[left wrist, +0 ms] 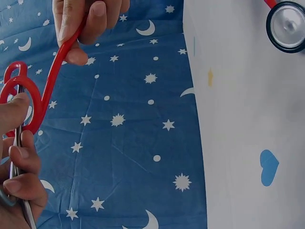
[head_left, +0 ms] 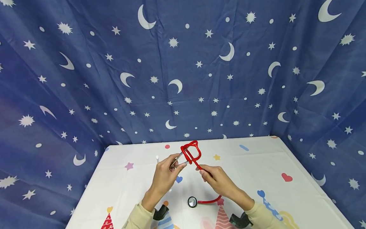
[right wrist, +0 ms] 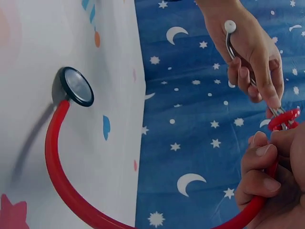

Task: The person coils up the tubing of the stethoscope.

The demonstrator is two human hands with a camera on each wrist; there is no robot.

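A red stethoscope (head_left: 196,142) is held up over the table by both hands, its tubing looped around the metal ear tubes. My left hand (head_left: 165,173) grips those ear tubes (head_left: 176,159), and a white ear tip (right wrist: 230,26) sticks out past the hand in the right wrist view. To the right, my right hand (head_left: 219,180) pinches the red tubing just below the loop. From there the tube hangs down and curves to the round chest piece (head_left: 192,202), which is low over the tabletop between the forearms.
A white cloth (head_left: 257,165) printed with hearts, stars and party hats covers the table. Behind it and at both sides hangs a blue curtain (head_left: 183,105) with white moons and stars. Dark wrist straps (head_left: 161,212) sit by the cream sleeves.
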